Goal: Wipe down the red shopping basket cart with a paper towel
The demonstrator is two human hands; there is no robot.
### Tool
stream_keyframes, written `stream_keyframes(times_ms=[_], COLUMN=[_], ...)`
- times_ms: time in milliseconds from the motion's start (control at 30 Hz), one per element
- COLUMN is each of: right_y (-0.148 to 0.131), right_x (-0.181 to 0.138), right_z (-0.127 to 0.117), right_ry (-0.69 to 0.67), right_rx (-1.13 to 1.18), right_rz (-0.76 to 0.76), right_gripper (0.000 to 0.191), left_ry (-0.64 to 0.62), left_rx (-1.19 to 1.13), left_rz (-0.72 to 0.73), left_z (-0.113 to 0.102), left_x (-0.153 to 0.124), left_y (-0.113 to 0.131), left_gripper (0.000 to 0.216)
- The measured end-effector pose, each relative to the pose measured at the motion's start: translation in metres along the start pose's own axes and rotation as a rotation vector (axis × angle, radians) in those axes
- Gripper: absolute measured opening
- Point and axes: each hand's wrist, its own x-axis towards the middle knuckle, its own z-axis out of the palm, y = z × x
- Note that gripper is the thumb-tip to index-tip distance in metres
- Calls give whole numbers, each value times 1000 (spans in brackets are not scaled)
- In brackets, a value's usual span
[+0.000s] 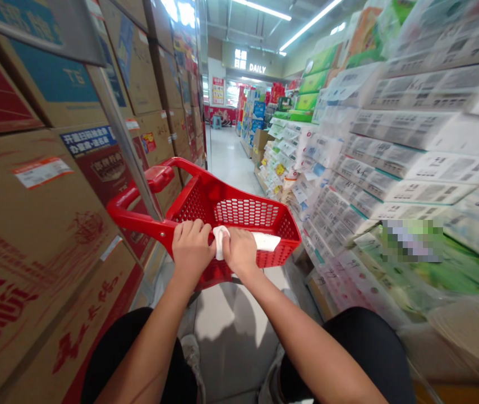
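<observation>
A red plastic shopping basket [239,216] with a red handle [138,210] stands in front of me in a shop aisle, tilted to the left. My left hand [191,247] is curled over the basket's near rim, fingers closed on it. My right hand [240,251] is closed on a white cloth [221,240] that it presses against the same rim, right beside the left hand. More of the white cloth [267,241] shows along the rim to the right. My knees in black shorts are at the bottom of the view.
Stacked cardboard cartons [46,213] wall the left side with a grey metal post [125,140] in front. Packs of tissue paper [391,185] fill shelves on the right. The pale floor aisle [229,160] runs ahead to a sign reading DAILY [257,68].
</observation>
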Motion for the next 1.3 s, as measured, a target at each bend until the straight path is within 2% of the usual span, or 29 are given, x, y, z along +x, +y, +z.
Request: stream_keyframes(times_ms=[67, 133, 300, 400, 500, 700, 800, 900, 1100, 1167, 1233, 1300], right_y=[9, 35, 126, 152, 137, 30, 0, 13, 107, 129, 136, 130], right_x=[-1, -7, -38, -49, -46, -12, -1, -4, -31, -37, -40, -37], right_z=[-3, -9, -27, -31, -27, -9, -5, -10, -33, -37, -37, -34], right_ry=[-39, -55, -19, 15, 59, 30, 25, -7, -33, -24, -20, -15], right_rx=[-3, -45, -237, -289, -297, -65, -36, -18, -96, -100, -85, -52], right_rz=[-44, -49, 101, 187, 245, 107, 59, -9, 62, 96, 143, 198], right_gripper=[34, 33, 33, 35, 34, 34, 34, 33, 35, 36, 39, 40], left_ry=[1, 2, -3, -14, -29, -24, -25, -40, -99, -92, -73, -56], left_rx=[-5, -12, -39, -72, -76, -121, -175, -185, -124, -87, -65, -83], left_rz=[7, 7, -14, -35, -42, -28, -47, -51, -67, -73, -89, -105], left_z=[-1, -1, -3, -3, -2, 8, 11, 12, 7, 6, 5, 3], left_x=[-1, -2, -1, 0, 1, 4, 4, 5, 3, 1, 0, 0], left_y=[-5, -10, -16, -14, -8, 3, 2, -2, -6, -4, 0, 9], left_gripper=[14, 15, 19, 19, 20, 20, 16, 16, 25, 26, 27, 31])
